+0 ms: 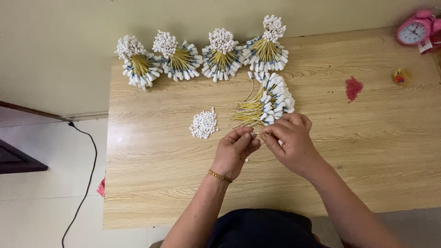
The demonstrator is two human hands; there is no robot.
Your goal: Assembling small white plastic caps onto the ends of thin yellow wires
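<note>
Both hands, left hand (236,149) and right hand (289,138), pinch thin yellow wire (255,133) between fingertips; loose wire bundle (268,103) just beyond.

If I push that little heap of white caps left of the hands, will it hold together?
Probably not. The white caps lie as a loose pile of tiny separate pieces on the smooth wooden table, so they would likely scatter and slide. They look very light; some may roll.

There are four tied bundles (138,64) of yellow wires, one loose bunch (268,103), one heap of small white caps (203,124), one pink clock (414,31), two hands (236,149).
</note>
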